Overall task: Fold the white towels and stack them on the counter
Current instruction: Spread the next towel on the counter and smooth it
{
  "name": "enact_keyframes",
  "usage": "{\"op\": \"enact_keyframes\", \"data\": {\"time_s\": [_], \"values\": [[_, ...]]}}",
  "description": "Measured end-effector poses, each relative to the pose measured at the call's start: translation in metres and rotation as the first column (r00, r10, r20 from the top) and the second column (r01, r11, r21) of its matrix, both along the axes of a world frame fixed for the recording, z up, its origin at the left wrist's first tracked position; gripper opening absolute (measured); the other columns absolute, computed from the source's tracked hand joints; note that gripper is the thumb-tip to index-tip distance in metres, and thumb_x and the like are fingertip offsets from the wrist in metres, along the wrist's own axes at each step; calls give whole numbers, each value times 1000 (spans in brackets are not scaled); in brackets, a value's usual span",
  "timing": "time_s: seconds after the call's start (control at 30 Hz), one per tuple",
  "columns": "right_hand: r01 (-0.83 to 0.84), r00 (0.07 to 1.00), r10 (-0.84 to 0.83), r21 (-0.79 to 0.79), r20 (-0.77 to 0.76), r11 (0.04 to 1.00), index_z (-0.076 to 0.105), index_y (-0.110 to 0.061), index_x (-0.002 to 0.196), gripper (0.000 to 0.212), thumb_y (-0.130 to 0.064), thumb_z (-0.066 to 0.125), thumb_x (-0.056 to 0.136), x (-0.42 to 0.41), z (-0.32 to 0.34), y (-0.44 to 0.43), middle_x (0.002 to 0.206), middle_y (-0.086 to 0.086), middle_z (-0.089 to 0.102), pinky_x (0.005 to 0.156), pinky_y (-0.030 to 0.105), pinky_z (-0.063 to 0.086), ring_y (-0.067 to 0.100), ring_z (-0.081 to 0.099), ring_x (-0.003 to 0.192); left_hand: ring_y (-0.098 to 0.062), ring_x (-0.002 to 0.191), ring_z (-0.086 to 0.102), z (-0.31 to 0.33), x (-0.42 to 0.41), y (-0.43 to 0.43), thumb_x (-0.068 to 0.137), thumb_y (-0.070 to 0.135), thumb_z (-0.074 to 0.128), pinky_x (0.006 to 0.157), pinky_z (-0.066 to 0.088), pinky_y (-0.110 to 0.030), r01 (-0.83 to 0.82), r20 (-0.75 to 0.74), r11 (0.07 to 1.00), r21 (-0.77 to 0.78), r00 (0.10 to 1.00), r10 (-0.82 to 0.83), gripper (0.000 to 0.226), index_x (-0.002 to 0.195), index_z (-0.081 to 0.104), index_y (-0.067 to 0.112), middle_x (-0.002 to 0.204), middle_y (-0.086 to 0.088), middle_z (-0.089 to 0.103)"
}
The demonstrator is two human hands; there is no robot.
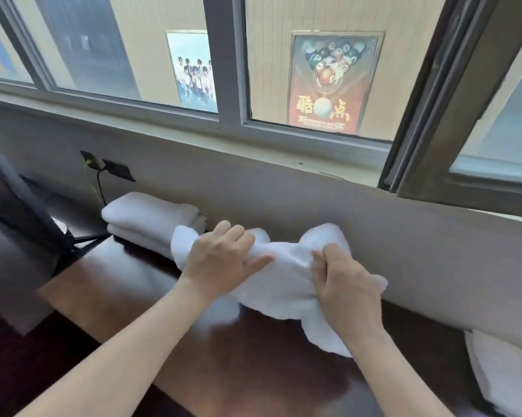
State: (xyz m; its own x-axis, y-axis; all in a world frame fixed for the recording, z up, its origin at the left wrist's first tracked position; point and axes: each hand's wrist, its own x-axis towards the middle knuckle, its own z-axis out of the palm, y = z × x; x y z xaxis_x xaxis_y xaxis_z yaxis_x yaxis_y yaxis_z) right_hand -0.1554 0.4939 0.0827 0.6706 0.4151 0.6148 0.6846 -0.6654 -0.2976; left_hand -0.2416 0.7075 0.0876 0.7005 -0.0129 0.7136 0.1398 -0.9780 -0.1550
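Head view: white towel (pixel 288 261) gripped between left hand (pixel 223 260) and right hand (pixel 345 285).

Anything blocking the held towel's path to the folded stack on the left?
Nothing visible. Left hand and right hand grip the towel; the folded stack lies just left of it on the counter, nothing between.

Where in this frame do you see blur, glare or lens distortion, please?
Head view: the crumpled white towel smears with motion blur at its lower left edge; head view: the dark glossy counter carries pale reflections; head view: the window frame leans and bows from the wide-angle lens.
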Motion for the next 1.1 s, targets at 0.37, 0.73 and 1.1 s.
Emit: {"op": "enact_keyframes", "data": {"time_s": [0.37, 0.73, 1.1], "values": [[23, 841, -302, -527, -449, 849, 72, -14, 94, 41, -45, 46, 89, -24, -186, -42, 80, 3, 66, 50, 37, 50, 28, 65, 65, -18, 152, 13, -179, -51, 70, 66, 89, -21, 112, 34, -46, -455, -807, 813, -363, 590, -30, 106, 151, 25, 45, 165, 7, 16], [212, 655, -523, -532, -546, 820, 56, -19, 135, 45, -43, 37, 102, -25, -223, 3, 147, 18, 45, 111, 51, 35, 39, 42, 134, -21, 147, -29, -238, -11, 139, 79, 85, -4, 120, 0, -51, -286, -751, 767, -574, 556, -355, 73, 146, -18, 59, 155, 18, -39], [288, 563, -613, -564, -555, 774, 20, -24, 156, 77, -62, 1, 92, -36, -248, 3, 165, 3, 16, 122, 44, 9, 32, 12, 150, -16, 153, 6, -270, -29, 161, 90, 56, 5, 120, -3, -23, -361, -648, 638, -680, 703, -293, 79, 159, 5, 18, 160, 13, 5]]}}
